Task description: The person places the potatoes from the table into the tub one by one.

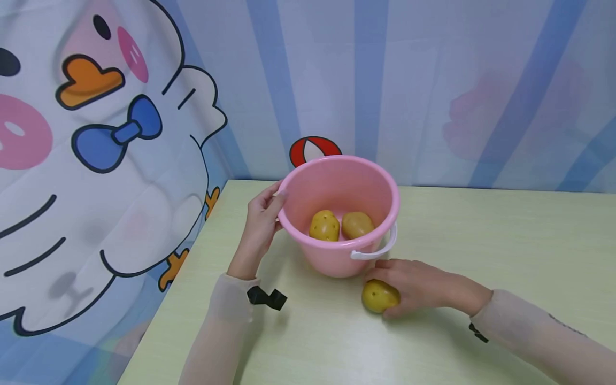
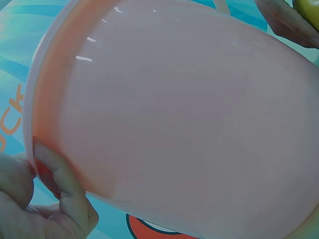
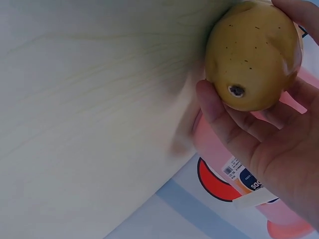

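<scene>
A pink bucket [image 1: 339, 256] stands on the table with its white handle [image 1: 377, 250] hanging on the right side. Inside lie two yellow-brown potatoes, a spotted potato [image 1: 324, 225] on the left and a smoother potato [image 1: 357, 225] beside it. My left hand [image 1: 262, 216] pinches the bucket's rim at its left, thumb and fingers on either side of the wall in the left wrist view. Just in front of the bucket, my right hand [image 1: 416, 280] grips another potato [image 3: 251, 57], with fingers and thumb around it. It has small dark specks and one dark pit.
The pale table [image 1: 505, 246] stretches to the right and toward me. Behind it hangs a blue striped cloth [image 1: 409, 96], close to the bucket's back. A printed cartoon duck [image 1: 120, 198] covers the cloth at the left. A label [image 3: 244, 177] is stuck on the bucket's side.
</scene>
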The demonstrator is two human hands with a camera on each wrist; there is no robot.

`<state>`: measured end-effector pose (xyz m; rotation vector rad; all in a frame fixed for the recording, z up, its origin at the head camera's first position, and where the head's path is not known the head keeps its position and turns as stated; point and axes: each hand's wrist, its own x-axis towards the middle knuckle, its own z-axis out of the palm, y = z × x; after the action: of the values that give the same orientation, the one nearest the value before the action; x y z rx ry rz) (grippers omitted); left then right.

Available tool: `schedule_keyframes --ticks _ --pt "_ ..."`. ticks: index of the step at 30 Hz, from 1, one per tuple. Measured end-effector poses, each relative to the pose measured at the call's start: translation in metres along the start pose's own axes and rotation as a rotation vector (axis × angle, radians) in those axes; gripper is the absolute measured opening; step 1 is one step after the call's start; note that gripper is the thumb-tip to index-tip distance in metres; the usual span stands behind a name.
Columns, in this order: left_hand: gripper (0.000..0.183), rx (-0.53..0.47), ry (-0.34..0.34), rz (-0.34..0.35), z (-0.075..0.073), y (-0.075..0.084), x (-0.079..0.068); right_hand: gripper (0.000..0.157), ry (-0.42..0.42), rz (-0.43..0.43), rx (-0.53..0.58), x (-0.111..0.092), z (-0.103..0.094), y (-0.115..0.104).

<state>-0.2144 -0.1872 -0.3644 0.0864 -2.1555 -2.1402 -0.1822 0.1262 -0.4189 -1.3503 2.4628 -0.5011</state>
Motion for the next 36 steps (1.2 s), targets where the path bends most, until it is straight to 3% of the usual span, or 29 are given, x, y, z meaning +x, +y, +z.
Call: schedule_keyframes --ticks 16,36 --pt "0.046 0.001 0.004 -0.004 -0.001 0.000 -0.001 0.066 0.025 -0.033 0.014 -0.003 -0.009 -0.004" --pt "0.047 0.003 -0.015 0.013 0.000 0.001 -0.001 0.051 0.033 -0.011 0.016 -0.019 -0.020 0.001"
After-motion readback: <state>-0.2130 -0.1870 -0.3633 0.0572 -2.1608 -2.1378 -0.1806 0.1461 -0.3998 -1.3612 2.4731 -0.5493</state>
